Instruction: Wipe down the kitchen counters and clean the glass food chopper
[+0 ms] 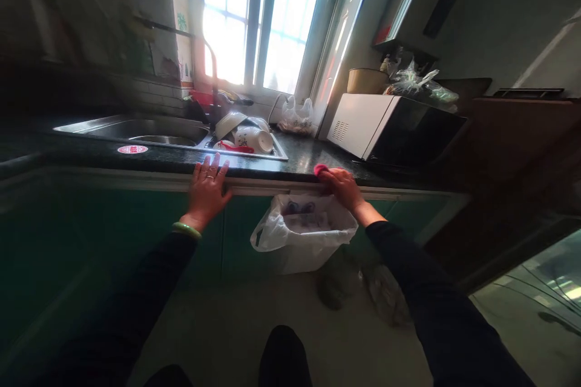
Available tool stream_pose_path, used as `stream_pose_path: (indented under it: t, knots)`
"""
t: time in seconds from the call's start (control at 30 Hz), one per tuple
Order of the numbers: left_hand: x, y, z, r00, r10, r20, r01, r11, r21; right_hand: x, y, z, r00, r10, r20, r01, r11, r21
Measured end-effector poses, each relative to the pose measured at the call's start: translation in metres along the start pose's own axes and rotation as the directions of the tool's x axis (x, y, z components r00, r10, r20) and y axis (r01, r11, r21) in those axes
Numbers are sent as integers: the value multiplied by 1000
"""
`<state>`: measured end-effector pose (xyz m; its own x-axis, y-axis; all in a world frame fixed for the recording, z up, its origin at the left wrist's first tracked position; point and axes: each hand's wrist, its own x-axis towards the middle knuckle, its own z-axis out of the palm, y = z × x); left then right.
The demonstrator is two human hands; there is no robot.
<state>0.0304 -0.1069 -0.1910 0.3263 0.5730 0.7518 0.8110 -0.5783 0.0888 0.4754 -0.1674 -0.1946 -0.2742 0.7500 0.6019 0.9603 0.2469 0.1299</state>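
Note:
My left hand (209, 189) rests with spread fingers on the front edge of the dark countertop (290, 164), below the dish area. It holds nothing. At the counter's edge further right, my right hand (344, 187) is closed on a pink-red cloth (321, 170), most of which is hidden under the fingers. Just below that hand hangs a bin lined with a white plastic bag (304, 248), its top open and some litter showing inside.
A steel sink (131, 127) lies at the left, with stacked bowls (254, 138) on its drainer. The white microwave (363, 124) stands at the right, carrying a pot (367, 80) and plastic bags. Another plastic bag (296, 115) sits by the window. Blurred objects lie on the floor beneath.

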Motion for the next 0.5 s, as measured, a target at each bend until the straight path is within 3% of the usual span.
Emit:
stream_pose_path:
  t: [0.1, 0.2, 0.3, 0.43, 0.5]
  knots:
    - [-1, 2, -2, 1000, -4, 13, 3, 1000, 7, -11, 29, -4, 998, 58, 11, -57, 998, -29]
    - [-1, 3, -2, 1000, -4, 19, 3, 999, 32, -6, 20, -1, 991, 122, -63, -122, 992, -6]
    - [-2, 4, -1, 1000, -6, 30, 4, 998, 63, 22, -30, 4, 985, 82, -152, -69, 994, 86]
    - [-2, 3, -2, 999, -12, 41, 8, 996, 92, 83, -128, 15, 962, -213, -169, 239, 959, 153]
    - [-2, 2, -2, 999, -7, 51, 1, 994, 109, 108, -162, 20, 935, -321, -153, 342, 929, 144]
